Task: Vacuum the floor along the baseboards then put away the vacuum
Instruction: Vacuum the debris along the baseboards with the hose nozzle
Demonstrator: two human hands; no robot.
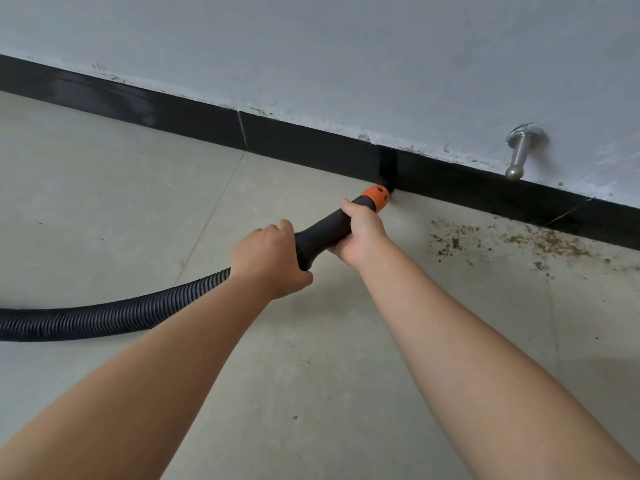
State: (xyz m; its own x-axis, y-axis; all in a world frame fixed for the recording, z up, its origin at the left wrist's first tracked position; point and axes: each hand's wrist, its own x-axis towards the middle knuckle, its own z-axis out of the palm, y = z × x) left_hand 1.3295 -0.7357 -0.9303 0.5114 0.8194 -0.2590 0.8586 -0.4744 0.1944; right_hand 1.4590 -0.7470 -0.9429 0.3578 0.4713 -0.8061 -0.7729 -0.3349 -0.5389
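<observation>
Both hands are gripping the vacuum's black wand handle [323,230] around the middle of the frame. The right hand [363,233] is wrapping its fingers around the front part, just behind the orange collar [377,197], and the left hand [268,259] is curling around the wider back end, right where the ribbed black hose [114,315] is joining it. The hose is trailing off along the floor to the left edge of the frame.

The tip past the orange collar is sitting right at the black baseboard [194,121], where it's meeting the tiled floor [104,202], but the tip itself is blending into the black, so I can't tell whether it's touching.

A patch of brown crumbly dirt [512,242] is lying on the floor right of the nozzle, close along the baseboard. A metal door stopper [519,154] is sticking out of the white wall [311,46] above the baseboard in the upper right.
</observation>
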